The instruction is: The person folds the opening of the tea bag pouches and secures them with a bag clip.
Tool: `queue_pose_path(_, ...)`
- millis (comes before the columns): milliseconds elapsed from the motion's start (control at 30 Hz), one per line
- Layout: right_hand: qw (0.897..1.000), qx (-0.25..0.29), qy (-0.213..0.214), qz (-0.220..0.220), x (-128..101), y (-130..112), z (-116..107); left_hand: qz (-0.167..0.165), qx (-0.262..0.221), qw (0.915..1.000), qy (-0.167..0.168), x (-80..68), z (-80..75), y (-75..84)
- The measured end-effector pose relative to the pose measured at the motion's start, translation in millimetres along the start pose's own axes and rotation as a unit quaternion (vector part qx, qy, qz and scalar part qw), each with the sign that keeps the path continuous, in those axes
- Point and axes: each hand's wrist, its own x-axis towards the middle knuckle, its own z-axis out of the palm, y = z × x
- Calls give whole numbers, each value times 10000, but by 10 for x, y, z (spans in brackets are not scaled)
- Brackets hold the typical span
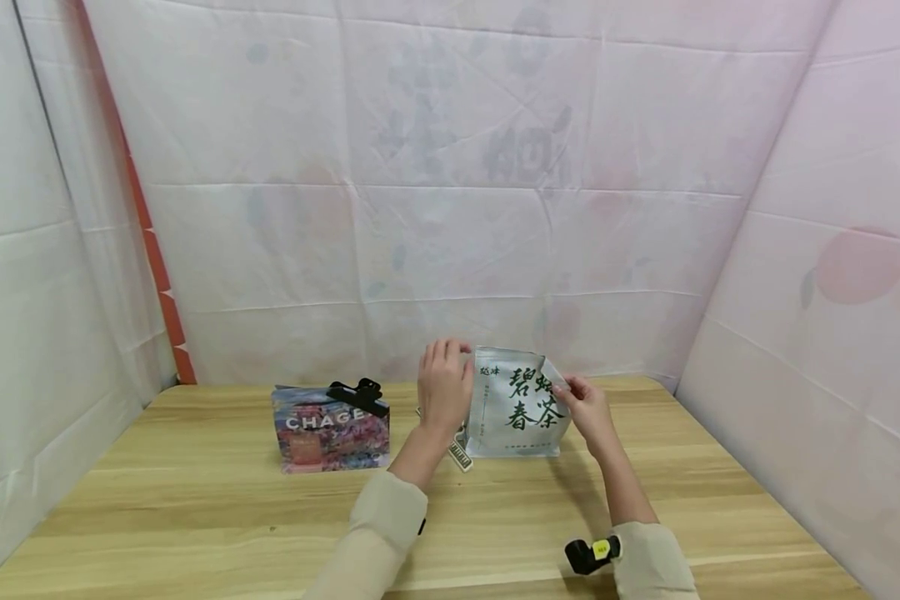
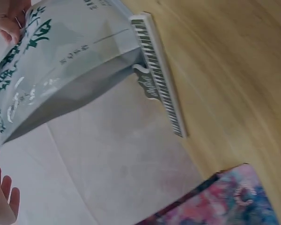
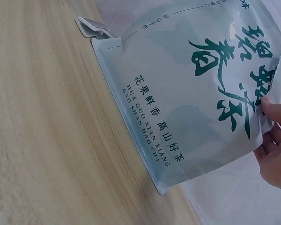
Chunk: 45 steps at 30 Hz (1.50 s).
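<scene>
A silvery-white tea pouch (image 1: 513, 412) with green Chinese characters stands upright on the table, its upper right side creased inward. My right hand (image 1: 587, 408) pinches that right edge between thumb and fingers, clearly so in the right wrist view, where the hand (image 3: 276, 140) is at the far right. By the pouch's upper left corner is my left hand (image 1: 445, 387), its fingers loosely extended; in the left wrist view its fingertips (image 2: 13, 197) hold nothing. A clip with piano-key stripes (image 2: 159, 75) lies at the pouch's lower left, partly hidden behind my left hand in the head view.
To the left stands a colourful bag (image 1: 330, 442) marked CHAGE, with a black clip (image 1: 358, 395) on its top right. The wooden table (image 1: 195, 517) reaches back to a pale hanging cloth (image 1: 450, 250). More cloth closes off both sides.
</scene>
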Motion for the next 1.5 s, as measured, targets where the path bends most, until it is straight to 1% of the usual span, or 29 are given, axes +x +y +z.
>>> queue_pose_path(133, 10000, -75, -20, 46, 2, 7, -18, -278, 39, 9988, -404, -103, 40, -131)
queue_pose_path(267, 10000, -50, -31, 64, 2, 11, -17, -416, 96, 9956, -836, -217, 88, -243)
queue_pose_path(367, 10000, -42, -29, 26, 4, 11, -8, -604, 114, 9888, -1358, -289, 115, -301)
queue_pose_path(433, 10000, -51, -11, -4, 6, 7, -1, -731, 168, 9804, -1820, -322, 133, -333)
queue_pose_path(500, 10000, -57, 17, -34, 11, 2, 4, -781, 253, 9704, -2272, -342, 150, -363)
queue_pose_path(600, 10000, -36, 10, -44, 21, 1, 18, -711, 387, 9557, -2829, -361, 174, -414)
queue_pose_path(700, 10000, -36, -59, -3, 14, 4, 11, -515, 480, 9399, -3341, -377, 197, -453)
queue_pose_path(833, 9998, -126, -103, 103, -2, 0, -18, 45, 684, 9200, -3859, -399, 235, -496)
queue_pose_path(933, 9997, -187, -77, 131, 3, -2, -20, 359, 751, 9090, -4085, -405, 242, -516)
queue_pose_path(1033, 9998, -174, -73, 81, 9, 0, -10, 408, 730, 8939, -4404, -408, 234, -521)
queue_pose_path(1133, 9999, -131, -94, 25, 15, 10, -7, 435, 658, 8836, -4616, -415, 237, -533)
queue_pose_path(1167, 9999, -113, -107, 18, 15, 12, -8, 442, 618, 8825, -4642, -417, 240, -540)
queue_pose_path(1267, 9998, -131, -147, 43, 18, 22, -16, 569, 473, 8868, -4561, -417, 242, -567)
queue_pose_path(1367, 9997, -168, -178, 98, 13, 19, -24, 697, 410, 8891, -4505, -418, 242, -592)
queue_pose_path(1500, 9996, -180, -171, 118, 7, 7, -27, 750, 542, 8854, -4554, -420, 250, -619)
